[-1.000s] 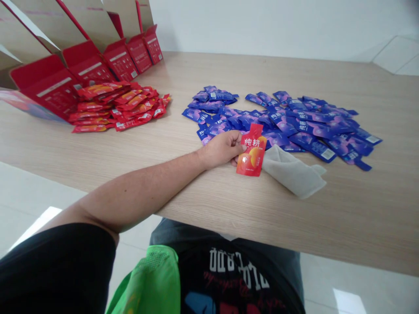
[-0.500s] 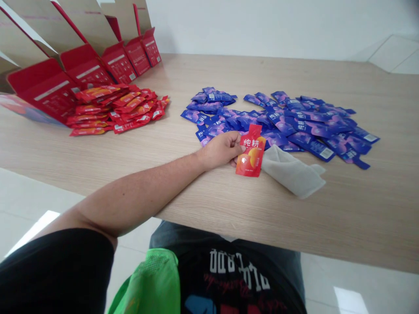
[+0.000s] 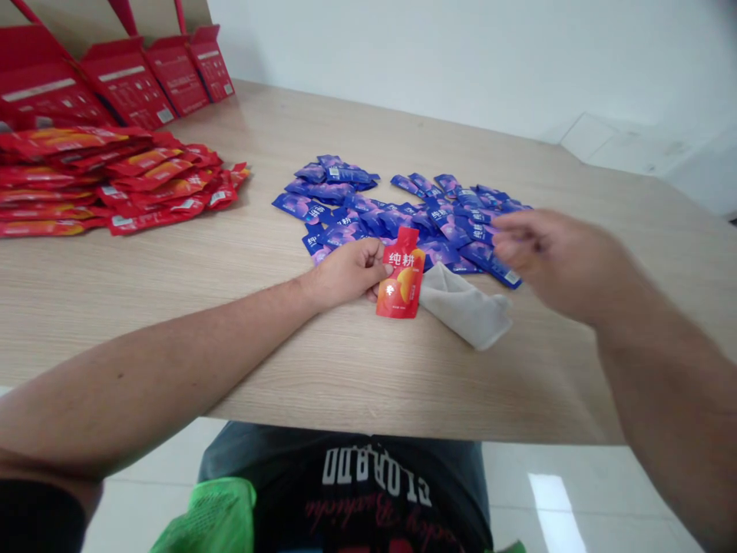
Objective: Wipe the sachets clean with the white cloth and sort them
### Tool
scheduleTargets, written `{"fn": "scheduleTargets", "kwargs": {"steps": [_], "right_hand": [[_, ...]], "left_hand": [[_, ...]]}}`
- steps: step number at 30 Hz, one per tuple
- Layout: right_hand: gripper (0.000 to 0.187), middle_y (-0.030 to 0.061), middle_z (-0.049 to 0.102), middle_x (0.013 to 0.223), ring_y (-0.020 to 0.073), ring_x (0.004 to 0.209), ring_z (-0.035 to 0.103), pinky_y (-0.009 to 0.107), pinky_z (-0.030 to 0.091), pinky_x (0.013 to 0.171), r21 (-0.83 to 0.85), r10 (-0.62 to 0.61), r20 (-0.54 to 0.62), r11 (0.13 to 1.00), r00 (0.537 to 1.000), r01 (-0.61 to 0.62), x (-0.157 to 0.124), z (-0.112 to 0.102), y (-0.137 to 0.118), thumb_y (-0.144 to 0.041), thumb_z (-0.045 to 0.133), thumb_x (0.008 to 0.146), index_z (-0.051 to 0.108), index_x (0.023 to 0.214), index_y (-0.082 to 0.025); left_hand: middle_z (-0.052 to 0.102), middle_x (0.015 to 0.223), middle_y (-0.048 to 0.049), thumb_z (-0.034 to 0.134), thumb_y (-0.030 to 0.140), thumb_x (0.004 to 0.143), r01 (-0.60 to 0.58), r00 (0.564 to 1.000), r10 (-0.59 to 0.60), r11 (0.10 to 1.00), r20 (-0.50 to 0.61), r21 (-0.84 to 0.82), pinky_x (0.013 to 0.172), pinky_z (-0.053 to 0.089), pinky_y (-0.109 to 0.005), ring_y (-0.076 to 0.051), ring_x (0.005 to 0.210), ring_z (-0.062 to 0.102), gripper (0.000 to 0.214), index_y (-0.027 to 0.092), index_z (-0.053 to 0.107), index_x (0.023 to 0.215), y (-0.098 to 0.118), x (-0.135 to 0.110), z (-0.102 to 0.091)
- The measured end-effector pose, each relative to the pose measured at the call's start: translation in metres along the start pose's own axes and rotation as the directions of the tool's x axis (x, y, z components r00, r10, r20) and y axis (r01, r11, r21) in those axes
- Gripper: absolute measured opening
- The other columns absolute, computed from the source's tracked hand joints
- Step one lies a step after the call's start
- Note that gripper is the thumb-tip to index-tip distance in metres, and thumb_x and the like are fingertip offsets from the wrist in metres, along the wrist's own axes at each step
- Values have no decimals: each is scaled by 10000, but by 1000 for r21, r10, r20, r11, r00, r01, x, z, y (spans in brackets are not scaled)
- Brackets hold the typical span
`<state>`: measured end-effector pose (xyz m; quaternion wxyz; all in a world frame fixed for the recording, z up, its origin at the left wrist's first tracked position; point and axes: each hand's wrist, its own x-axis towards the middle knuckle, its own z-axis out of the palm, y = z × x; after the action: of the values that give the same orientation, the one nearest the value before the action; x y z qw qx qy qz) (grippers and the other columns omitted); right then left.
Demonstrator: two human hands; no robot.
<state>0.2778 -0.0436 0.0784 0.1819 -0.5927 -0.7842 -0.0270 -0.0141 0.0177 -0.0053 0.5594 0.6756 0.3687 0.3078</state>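
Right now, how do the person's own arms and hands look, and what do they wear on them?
The left hand and the right hand are bare, without gloves; the right one is blurred. The left arm is bare up to a black sleeve. The right arm is bare too, and no sleeve shows on it.

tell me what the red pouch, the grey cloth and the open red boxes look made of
The red pouch looks like glossy printed plastic or foil film, judging by its sheen and thin, flat body. The grey cloth looks like soft matte fabric, folding limply. The red boxes look like printed card, with sharp folds and a bare tan side.
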Motion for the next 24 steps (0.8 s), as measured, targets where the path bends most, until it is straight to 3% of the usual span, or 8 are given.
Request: {"fn": "scheduleTargets", "kwargs": {"steps": [4,7,10,14,19,22,24], "right_hand": [[608,169,751,1201,315,996,728,453,574,860,-56,-23,270,998,963,39,-4,40,-6,-632,546,968,674,1298,-138],[624,172,745,1209,338,1026,721,445,559,847,-84,-55,282,993,958,82,-8,64,-12,-663,578,929,659,1288,-159],[454,146,750,1076,313,926,712,415,537,782,-92,-85,279,989,956,115,-10,71,-14,-564,633,918,671,1144,-171],[236,100,713,974,273,883,676,375,498,751,-59,-101,246,991,964,119,-8,55,-7,-435,594,957,636,970,-204],[197,114,685,965,302,928,640,407,488,783,-83,-27,-61,996,998,22,3,9,-8,-390,614,944,641,999,-203],[175,103,678,983,278,927,631,392,484,802,-53,-120,-109,992,987,115,15,-2,-27,-362,617,951,647,1005,-198],[169,94,664,963,284,920,623,399,485,802,-46,-212,-105,977,972,208,25,6,-39,-375,635,939,637,961,-207]], "left_hand": [[612,657,40,625,197,952,6,1000,-6,1000,0,-17,496,504,-174,-69,515,590,176,184,495,834,0,-1,0],[608,653,40,625,202,954,4,1000,-4,1000,-2,-22,494,499,-169,-68,513,590,186,187,488,830,0,-2,0],[600,648,43,630,197,951,4,1000,-4,1000,0,-30,497,504,-172,-71,519,594,187,189,485,832,-1,-2,0],[602,641,42,636,178,937,-1,1000,0,999,-3,-54,488,493,-168,-71,515,591,197,189,479,819,-1,-2,0],[600,608,40,600,191,957,15,1000,-16,997,-10,-81,480,481,-166,-70,487,574,190,183,494,799,1,-2,2],[613,623,32,593,219,961,39,999,-40,998,-24,-56,488,487,-175,-77,499,579,182,179,518,800,1,-2,3],[625,655,29,597,236,955,45,999,-46,998,-11,-44,508,494,-184,-81,520,584,164,176,540,814,1,-2,3]]}}
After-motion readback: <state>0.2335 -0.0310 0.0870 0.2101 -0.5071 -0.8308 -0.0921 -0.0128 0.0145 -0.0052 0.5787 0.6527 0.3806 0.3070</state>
